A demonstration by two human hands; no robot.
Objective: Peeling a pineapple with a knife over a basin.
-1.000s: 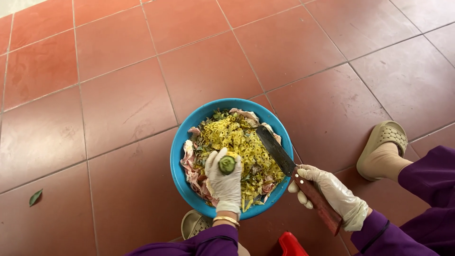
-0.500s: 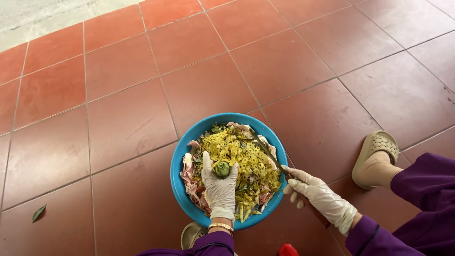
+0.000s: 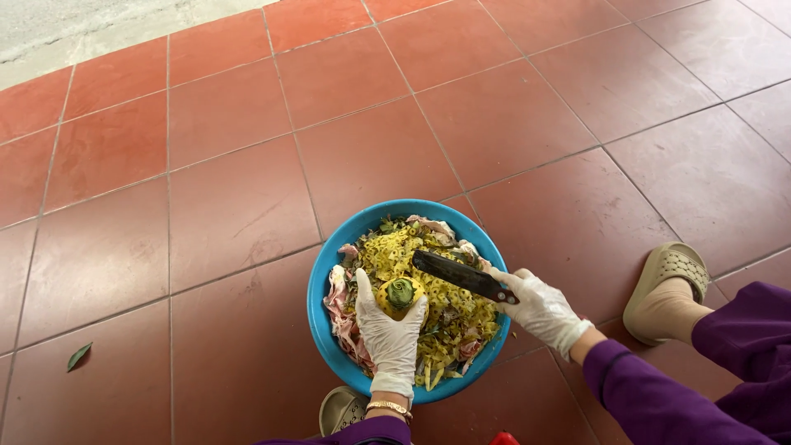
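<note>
Gloved left hand (image 3: 389, 338) grips round yellow fruit (image 3: 400, 295); right hand (image 3: 540, 311) clasps dark knife (image 3: 460, 276) over blue bowl (image 3: 323, 284).

A single head-worn camera looks steeply down from above at a red tiled floor (image 3: 247, 206). A blue bowl (image 3: 321, 317) sits low in the middle, near the wearer. The far floor fills the top; the wearer's sandalled foot (image 3: 667, 284) shows at right.
</note>
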